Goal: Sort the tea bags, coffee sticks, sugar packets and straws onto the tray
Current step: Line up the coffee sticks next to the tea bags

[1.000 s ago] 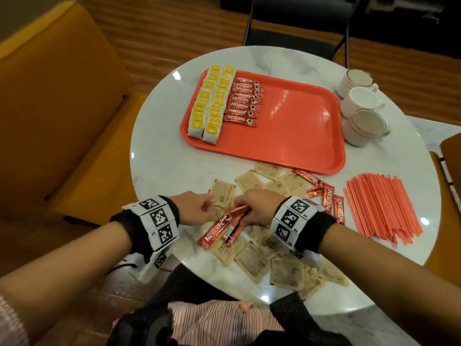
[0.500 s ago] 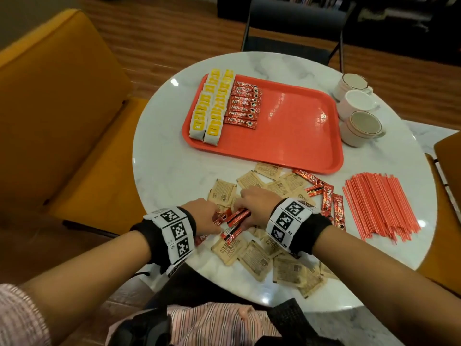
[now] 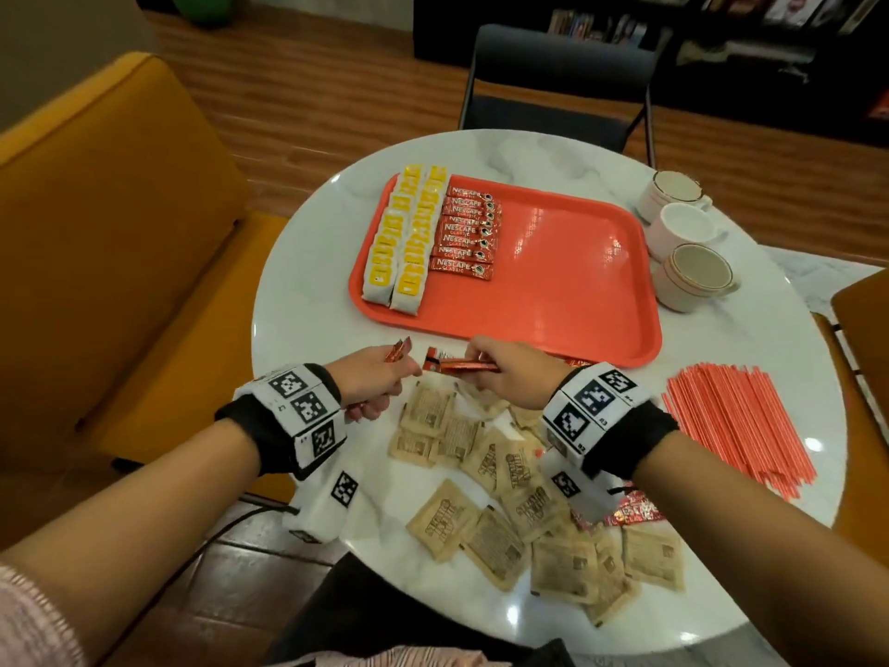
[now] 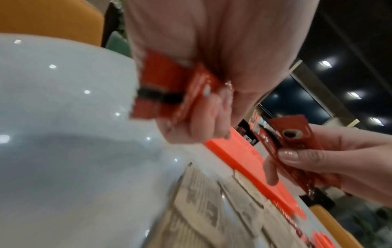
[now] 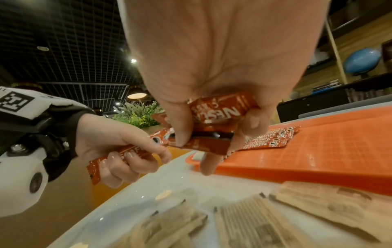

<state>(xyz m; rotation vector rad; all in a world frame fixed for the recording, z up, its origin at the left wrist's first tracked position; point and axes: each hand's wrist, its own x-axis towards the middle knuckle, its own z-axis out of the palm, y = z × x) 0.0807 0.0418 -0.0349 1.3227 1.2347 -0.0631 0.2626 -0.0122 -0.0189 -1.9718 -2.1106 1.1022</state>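
Left hand [image 3: 373,380] curled round a small bunch of coffee sticks [image 3: 398,351]; long axis runs from the palm up and away toward the tray [image 3: 567,300], tips showing above the fist. Exact count in this hand cannot be told; the left wrist view shows at least two.

Right hand [image 3: 505,373] pinches a second bunch of sticks [image 3: 459,364], long axis roughly level, free ends pointing left toward the left hand. Right wrist view: thumb and fingers [image 5: 180,134] clamped on several sticks, count unclear. The two hands are near each other, not touching, both above the surface [image 3: 308,291] just in front of the tray's near edge.

On the tray: two columns of yellow-tagged tea bags [image 3: 404,238] along the left edge, running front to back; beside them one column of laid sticks [image 3: 464,233], about eight, each lying left to right. The tray's right part is bare.

Sugar packets [image 3: 486,479] lie scattered on the near surface, roughly fifteen, some overlapping. Straws [image 3: 736,426] are heaped at the right, long axes running near-to-far, close to the surface's right edge. A few more sticks [image 3: 635,510] lie under the right forearm. Three cups [image 3: 692,276] stand just right of the tray.
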